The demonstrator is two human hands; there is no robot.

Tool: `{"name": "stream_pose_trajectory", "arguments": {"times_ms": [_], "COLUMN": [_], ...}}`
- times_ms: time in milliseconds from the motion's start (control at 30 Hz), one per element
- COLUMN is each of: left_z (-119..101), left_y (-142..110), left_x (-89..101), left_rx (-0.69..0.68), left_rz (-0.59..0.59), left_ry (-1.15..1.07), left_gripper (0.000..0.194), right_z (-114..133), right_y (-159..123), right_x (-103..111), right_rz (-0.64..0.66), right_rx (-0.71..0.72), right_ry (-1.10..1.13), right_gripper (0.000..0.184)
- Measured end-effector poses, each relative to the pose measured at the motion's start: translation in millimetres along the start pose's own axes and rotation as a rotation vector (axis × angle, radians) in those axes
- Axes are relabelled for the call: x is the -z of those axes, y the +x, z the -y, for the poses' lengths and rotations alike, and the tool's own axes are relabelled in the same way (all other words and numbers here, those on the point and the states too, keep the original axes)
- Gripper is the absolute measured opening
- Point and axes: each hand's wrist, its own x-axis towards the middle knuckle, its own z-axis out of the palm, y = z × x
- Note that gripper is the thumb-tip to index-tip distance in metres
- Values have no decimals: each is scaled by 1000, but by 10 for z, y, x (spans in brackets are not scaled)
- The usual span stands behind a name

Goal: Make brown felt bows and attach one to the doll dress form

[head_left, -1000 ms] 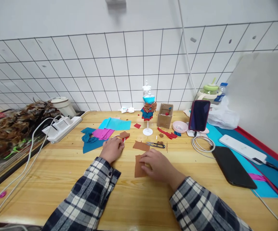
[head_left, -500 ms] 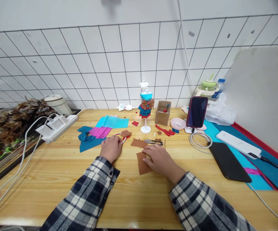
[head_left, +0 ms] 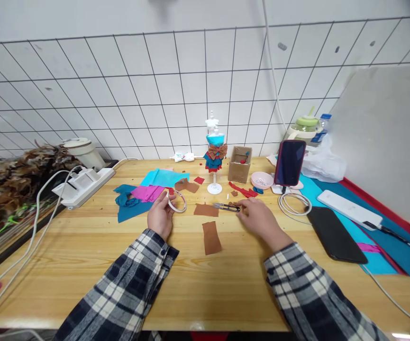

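Ring (head_left: 174, 208) (just one) sits pinched in left hand (head_left: 160, 215), mid-frame; right hand (head_left: 257, 218) half-curled at one snipper (head_left: 227, 207), can't tell if gripping.

The one camera here rides on the person's head at the near edge of the desk (head_left: 250, 293), looking forward and down, nearly square to the wall (head_left: 162, 94) beyond the far edge. It's close enough for the left hand (head_left: 160, 215) and right hand (head_left: 258, 218) to flank the middle, yet wide enough to span near edge to far.
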Motion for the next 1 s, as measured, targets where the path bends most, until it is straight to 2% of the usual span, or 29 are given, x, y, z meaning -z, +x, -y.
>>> {"name": "stream_pose_trajectory", "arguments": {"times_ms": [67,167,333,467,600,700,800,900,1000], "left_z": [-23,-41,-30,-32,-34,-19,8,34,56], "left_y": [-14,-35,-127,-243,-278,-259,-281,-389,-531], "left_x": [-3,-4,-48,-126,-158,-147,-141,-156,-182], "left_rx": [-53,-185,-366,-353,-315,-318,-323,-329,-385], "left_rz": [29,54,204,328,348,369,433,544,681], "left_ry": [-15,53,442,533,530,518,502,592,751], "left_gripper": [32,46,56,56,58,54,43,30,21], "right_z": [-146,-236,-236,-245,-224,-190,-116,32,239], "right_y": [35,53,52,48,56,63,49,3,-75], "right_x": [7,-14,-26,5,5,1,10,2,-40], "right_rz": [29,55,50,-4,-103,-242,-348,-310,-164], "right_rx": [-48,-71,-103,-150,-144,-150,-133,-23,116], "right_ry": [0,12,-19,3,164,288,385,452,554], "right_gripper": [40,47,39,34,37,34,33,31,31]}}
